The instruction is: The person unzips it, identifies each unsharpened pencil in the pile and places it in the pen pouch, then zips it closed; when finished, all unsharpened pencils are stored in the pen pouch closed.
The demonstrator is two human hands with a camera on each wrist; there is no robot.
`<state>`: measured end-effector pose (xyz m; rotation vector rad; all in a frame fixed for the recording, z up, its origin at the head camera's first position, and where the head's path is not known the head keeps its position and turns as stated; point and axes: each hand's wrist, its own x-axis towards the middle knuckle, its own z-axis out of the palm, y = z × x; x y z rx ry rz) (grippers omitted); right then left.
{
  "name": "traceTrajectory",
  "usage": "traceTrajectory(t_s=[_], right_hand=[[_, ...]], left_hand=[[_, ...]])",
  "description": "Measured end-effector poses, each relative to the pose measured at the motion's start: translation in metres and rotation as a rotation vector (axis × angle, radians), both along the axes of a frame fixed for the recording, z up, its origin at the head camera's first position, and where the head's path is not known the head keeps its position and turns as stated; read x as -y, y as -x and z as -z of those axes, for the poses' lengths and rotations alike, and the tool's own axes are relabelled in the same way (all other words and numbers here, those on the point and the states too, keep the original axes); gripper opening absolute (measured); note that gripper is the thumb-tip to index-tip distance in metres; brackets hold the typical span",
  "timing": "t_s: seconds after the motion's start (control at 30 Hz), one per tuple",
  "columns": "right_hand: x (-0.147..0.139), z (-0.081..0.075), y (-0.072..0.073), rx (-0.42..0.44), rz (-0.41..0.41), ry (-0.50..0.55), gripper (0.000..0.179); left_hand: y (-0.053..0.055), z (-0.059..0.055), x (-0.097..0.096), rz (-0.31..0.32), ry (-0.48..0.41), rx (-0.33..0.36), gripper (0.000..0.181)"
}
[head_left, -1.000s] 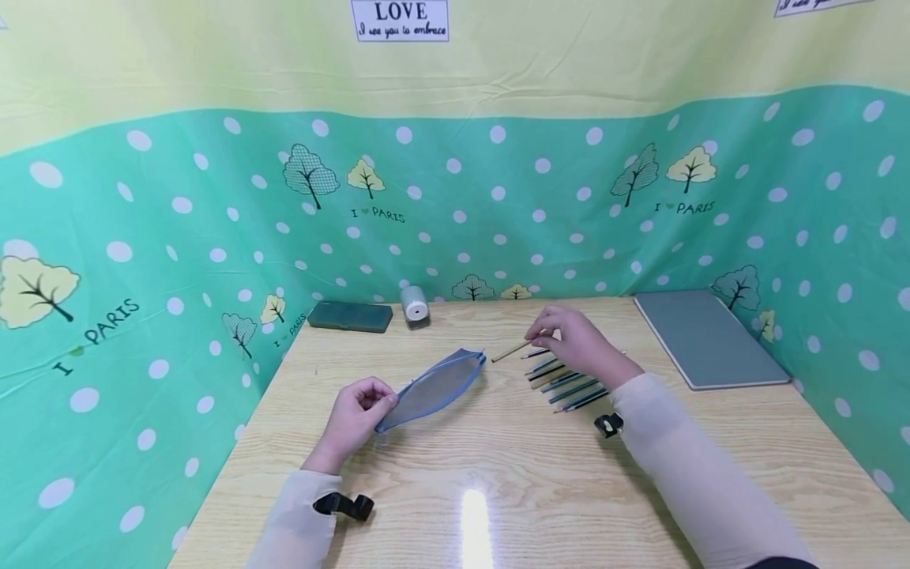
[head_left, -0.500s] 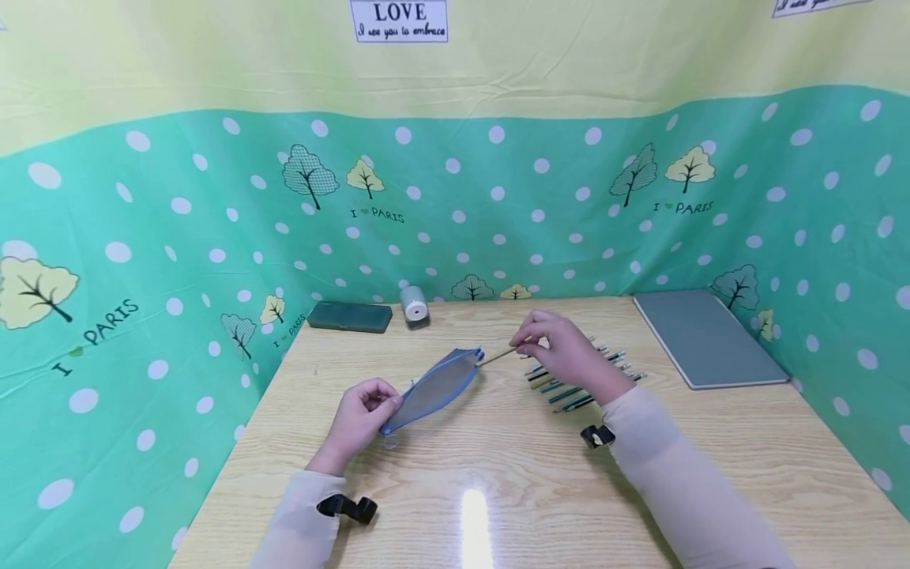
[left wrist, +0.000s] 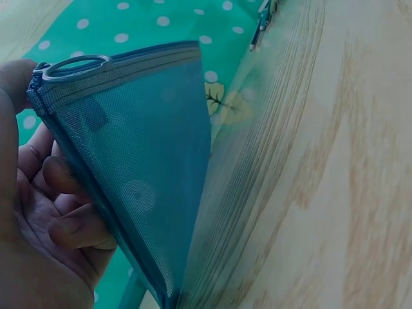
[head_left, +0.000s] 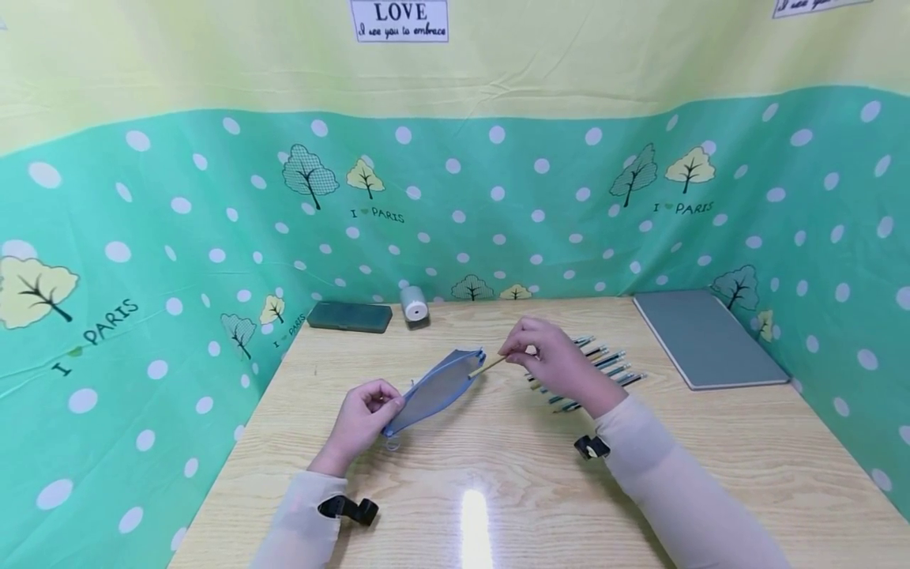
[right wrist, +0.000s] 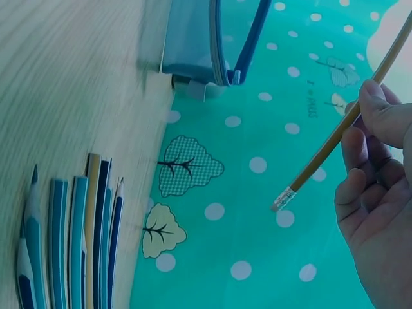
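Observation:
My left hand (head_left: 362, 419) pinches the near corner of a blue mesh zipper pouch (left wrist: 141, 148), whose mouth gapes toward the right in the head view. Beside the fingers, a ring-shaped zipper pull (left wrist: 77, 67) hangs at that corner. Between thumb and fingers of my right hand (head_left: 550, 359) is a yellow pencil (right wrist: 322, 154), its eraser end sticking out behind. The pencil's other end overlaps the far end of the pouch's mouth in the head view. Under and beyond the right hand, several blue, dark and yellow pencils (head_left: 607, 363) lie in a loose row on the table.
At the back left lies a dark green flat case (head_left: 350, 317), with a small pale blue cylinder (head_left: 414, 305) with a white end beside it. A grey notebook (head_left: 711, 340) lies at the back right. A polka-dot curtain (head_left: 498, 213) borders the wooden table (head_left: 540, 506).
My right hand has moved left from above the pencil row, bringing the yellow pencil to the pouch's mouth. The left hand and the pouch have shifted very slightly right.

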<state>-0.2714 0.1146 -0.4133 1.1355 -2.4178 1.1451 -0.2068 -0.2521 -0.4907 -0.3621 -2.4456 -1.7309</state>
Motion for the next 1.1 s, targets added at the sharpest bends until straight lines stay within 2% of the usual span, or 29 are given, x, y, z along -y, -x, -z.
traceTrajectory(t_s=[0.47, 1.1], right_hand=[[0.013, 0.004, -0.008, -0.08, -0.064, 0.003, 0.023], [0.03, 0.006, -0.023, -0.054, -0.148, 0.02, 0.027]], left_hand=[[-0.004, -0.001, -0.004, 0.03, -0.023, -0.013, 0.005], [-0.005, -0.001, -0.011, 0.057, -0.027, 0.003, 0.006]])
